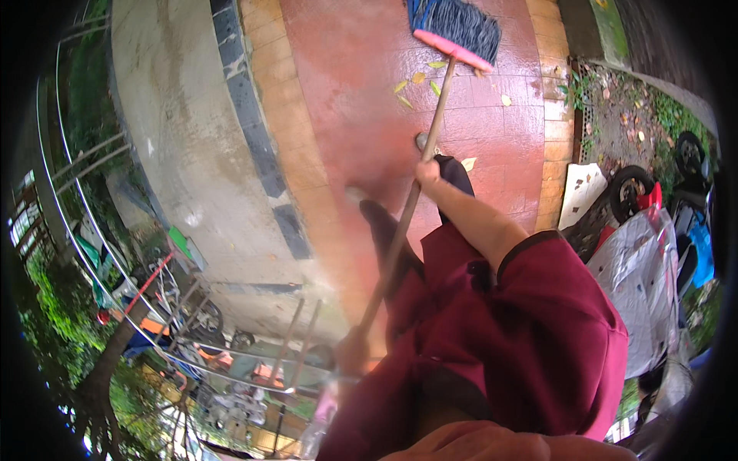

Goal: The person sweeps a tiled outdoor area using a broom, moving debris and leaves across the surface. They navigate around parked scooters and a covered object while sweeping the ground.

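A long-handled broom (458, 34) with a pink head and dark bluish bristles lies against the wet red paving at the top of the view. Its wooden handle (403, 225) slants down towards my body. Partway along it, my right hand (428, 173) is closed around the handle. Lower left, near the handle's upper end, my left hand (351, 351) grips it, blurred. Several yellow and green leaves (418, 77) are scattered on the paving just short of the broom head. My feet are on the paving on either side of the handle, the left one blurred.
A metal railing (75, 173) curves along the left, with a green dustpan (180, 242) on a red handle beside it. Bicycles and clutter stand at lower left. On the right are a soil bed (620, 115), a white board (581, 193) and a two-wheeler under a silvery cover (634, 282).
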Motion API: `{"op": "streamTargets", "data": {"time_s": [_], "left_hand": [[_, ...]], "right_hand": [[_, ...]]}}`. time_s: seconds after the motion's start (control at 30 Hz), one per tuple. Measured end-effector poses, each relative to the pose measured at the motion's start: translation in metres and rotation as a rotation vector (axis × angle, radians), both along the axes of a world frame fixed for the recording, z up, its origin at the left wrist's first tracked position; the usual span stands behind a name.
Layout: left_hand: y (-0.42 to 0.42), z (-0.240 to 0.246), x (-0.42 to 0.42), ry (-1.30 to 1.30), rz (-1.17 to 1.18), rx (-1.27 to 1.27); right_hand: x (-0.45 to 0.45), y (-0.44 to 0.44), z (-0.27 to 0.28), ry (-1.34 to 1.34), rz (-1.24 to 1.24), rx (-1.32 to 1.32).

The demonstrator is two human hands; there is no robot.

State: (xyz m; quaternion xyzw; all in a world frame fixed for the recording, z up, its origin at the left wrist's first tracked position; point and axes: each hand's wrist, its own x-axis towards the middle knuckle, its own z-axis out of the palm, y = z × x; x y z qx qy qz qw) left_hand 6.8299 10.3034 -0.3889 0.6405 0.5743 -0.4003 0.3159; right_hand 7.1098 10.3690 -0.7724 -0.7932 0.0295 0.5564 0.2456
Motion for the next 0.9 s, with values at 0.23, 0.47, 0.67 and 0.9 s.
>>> {"op": "streamTargets", "data": {"time_s": [0.23,0.47,0.67,0.9], "left_hand": [[0.04,0.048,-0.198,-0.019,-0.356,0.173],[0.127,-0.012,-0.27,0.081,-0.356,0.27],[0.174,-0.095,-0.196,-0.225,-0.462,0.283],[0.161,-0.129,0.023,-0.568,-0.392,0.265]], "right_hand": [[-0.193,0.042,0.096,0.181,-0.424,-0.055],[-0.172,0.095,0.141,0.308,-0.811,0.201],[-0.046,0.096,0.121,0.12,-1.002,0.366],[0.158,0.057,0.095,-0.199,-1.11,0.438]]}}
